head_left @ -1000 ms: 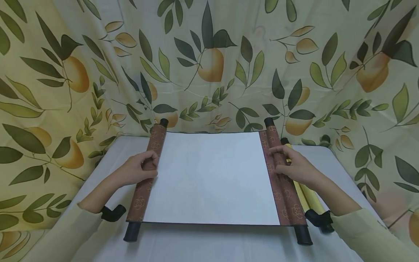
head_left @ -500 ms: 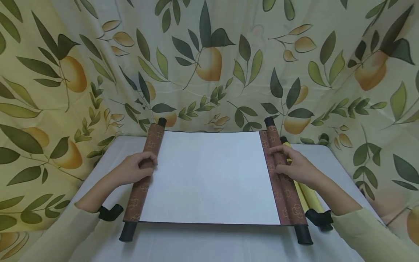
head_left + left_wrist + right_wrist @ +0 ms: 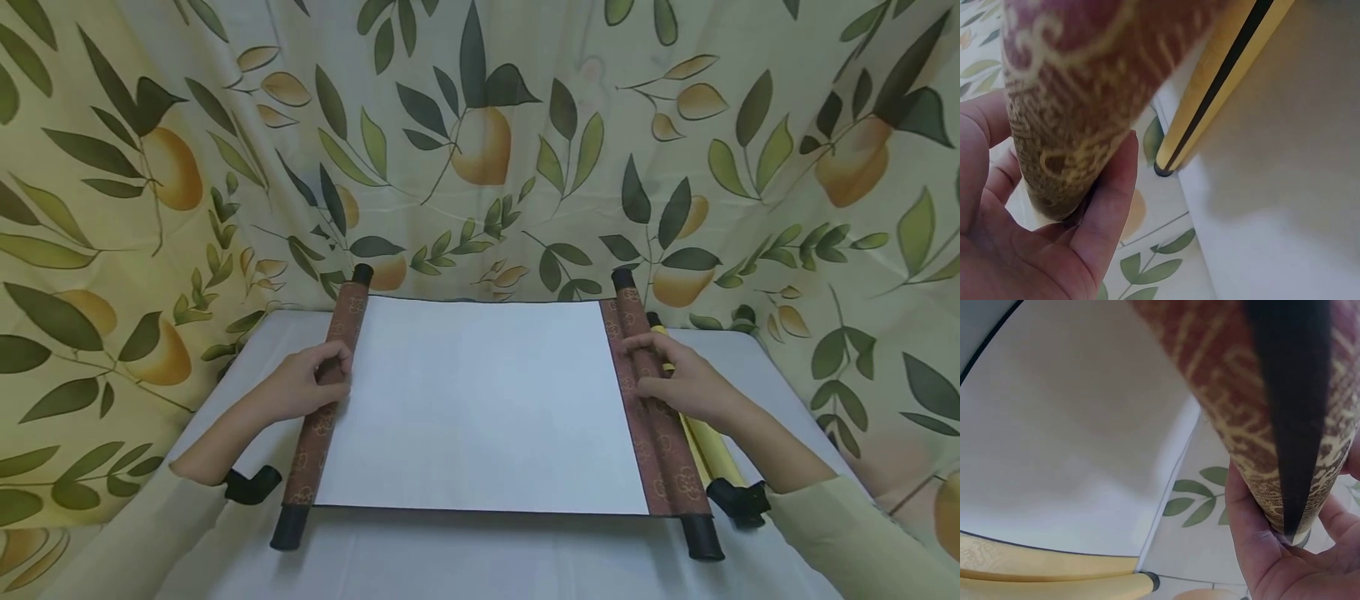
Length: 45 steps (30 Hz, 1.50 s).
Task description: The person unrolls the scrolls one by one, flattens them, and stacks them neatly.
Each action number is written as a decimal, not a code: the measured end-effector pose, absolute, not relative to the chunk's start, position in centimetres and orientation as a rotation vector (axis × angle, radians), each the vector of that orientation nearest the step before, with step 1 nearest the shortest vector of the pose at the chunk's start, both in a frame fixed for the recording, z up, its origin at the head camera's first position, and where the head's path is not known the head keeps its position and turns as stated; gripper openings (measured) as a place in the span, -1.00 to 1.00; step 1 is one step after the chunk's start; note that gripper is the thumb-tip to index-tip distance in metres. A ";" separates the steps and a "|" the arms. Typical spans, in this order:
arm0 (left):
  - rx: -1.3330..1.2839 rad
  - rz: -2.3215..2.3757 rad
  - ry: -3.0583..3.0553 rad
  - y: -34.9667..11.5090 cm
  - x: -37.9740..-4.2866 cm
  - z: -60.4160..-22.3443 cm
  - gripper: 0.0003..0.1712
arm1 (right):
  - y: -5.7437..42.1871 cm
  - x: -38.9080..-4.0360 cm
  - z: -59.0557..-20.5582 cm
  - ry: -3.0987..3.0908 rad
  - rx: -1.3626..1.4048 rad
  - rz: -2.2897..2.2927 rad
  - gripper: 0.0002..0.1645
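Spread between both hands is a scroll [image 3: 480, 408] with a blank white sheet and reddish-brown, gold-patterned rollers tipped in black. My left hand [image 3: 303, 383] grips the left roller [image 3: 322, 433] near mid-length, thumb toward the sheet. On the other side, my right hand [image 3: 686, 379] holds the right roller [image 3: 678, 458], where a strip of brown border shows beside the paper. Close up in the left wrist view, fingers and thumb wrap the roller [image 3: 1072, 125] from below. A black stripe runs along the roller [image 3: 1241, 406] in the right wrist view, with fingers curled round its far end.
Behind the right forearm lies a yellow rolled scroll [image 3: 712, 454] with black ends. A white-covered table [image 3: 487, 558] is underneath, and the scroll's near edge casts a shadow on it. A curtain [image 3: 555, 158] printed with leaves and fruit hangs behind.
The left hand and its roller have shifted left, and the right hand and roller slightly right. A little more white sheet shows between them.
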<state>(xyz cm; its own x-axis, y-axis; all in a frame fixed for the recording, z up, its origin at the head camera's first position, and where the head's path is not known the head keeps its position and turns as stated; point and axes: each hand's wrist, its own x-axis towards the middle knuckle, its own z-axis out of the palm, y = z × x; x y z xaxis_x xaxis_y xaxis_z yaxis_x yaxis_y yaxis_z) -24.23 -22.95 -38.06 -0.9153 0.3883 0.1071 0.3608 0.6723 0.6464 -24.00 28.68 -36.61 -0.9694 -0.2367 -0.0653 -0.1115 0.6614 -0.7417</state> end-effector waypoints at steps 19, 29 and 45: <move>0.585 1.086 2.838 -24.4 -24.7 -38.6 -0.87 | 29.1 -23.9 -37.5 2.714 -0.314 -1.190 -0.40; 0.572 1.038 2.848 -24.9 -24.8 -38.6 -0.75 | 29.3 -23.7 -37.1 2.687 -0.271 -1.175 -0.39; 0.532 0.999 2.858 -25.7 -24.8 -38.5 -0.82 | 30.0 -23.7 -37.5 2.704 -0.260 -1.152 -0.40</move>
